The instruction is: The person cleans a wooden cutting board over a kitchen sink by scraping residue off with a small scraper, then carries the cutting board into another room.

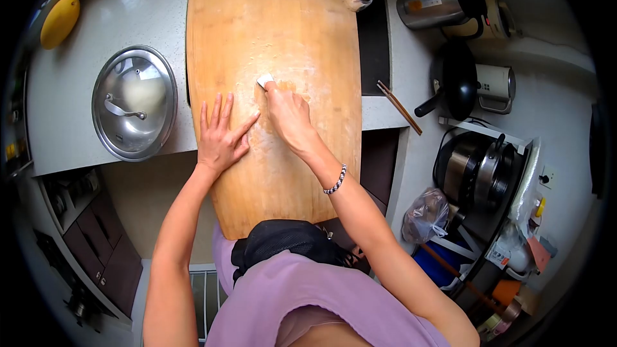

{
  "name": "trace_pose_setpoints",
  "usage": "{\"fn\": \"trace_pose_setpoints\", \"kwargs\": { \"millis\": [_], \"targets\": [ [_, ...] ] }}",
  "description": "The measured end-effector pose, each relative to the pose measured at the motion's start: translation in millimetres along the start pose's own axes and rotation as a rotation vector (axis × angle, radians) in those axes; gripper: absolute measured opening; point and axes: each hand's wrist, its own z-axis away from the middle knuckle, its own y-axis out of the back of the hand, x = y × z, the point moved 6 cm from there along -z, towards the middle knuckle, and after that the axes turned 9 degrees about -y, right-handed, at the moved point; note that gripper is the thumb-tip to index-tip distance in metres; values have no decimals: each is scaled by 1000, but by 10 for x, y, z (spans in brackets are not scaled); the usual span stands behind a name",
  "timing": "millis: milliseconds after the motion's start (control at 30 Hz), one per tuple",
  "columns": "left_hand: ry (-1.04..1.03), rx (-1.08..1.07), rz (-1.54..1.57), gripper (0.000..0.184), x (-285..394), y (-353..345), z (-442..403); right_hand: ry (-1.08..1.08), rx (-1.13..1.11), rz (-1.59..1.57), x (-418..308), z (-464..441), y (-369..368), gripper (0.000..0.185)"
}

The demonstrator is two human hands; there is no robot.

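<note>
One small white flat tool [264, 80], mid-board, pinched in the right hand [287, 112], fingers closed around it. One wooden board [276, 19], residue-dusted, beneath. One left hand [222, 138], palm down on the board's left side, fingers spread, holding nothing. Left: one lidded pan [134, 103]; farther left, one yellow fruit [60, 22]. Right: two chopsticks [400, 108]. Far right: one steel jug [432, 9].

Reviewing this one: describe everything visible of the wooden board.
Light tan with visible grain and rounded corners, the wooden board lies over the counter, jutting towards the person. Pale, powdery smears mark its middle. The spread left hand rests on it; the right hand holds a small pale tool at its surface.
</note>
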Motion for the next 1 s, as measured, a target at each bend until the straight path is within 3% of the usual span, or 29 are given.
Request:
{"fn": "trace_pose_setpoints", "kwargs": {
  "millis": [267,433,633,800,1000],
  "targets": [
    [-11,28,39,59,14,-7,21,-43,-2,14,-82,-200,60,13],
    [-5,13,-24,56,-27,27,-6,105,117,-64,-58,-434,263,17],
    [-11,29,-15,56,-49,-9,5,-92,-56,-9,157,62,69,20],
    [-18,9,-23,56,-8,19,-2,-69,77,-44,98,-210,48,22],
    [-6,12,5,57,-40,5,1,-23,-63,-23,-41,237,-72,16]
  ]
}}
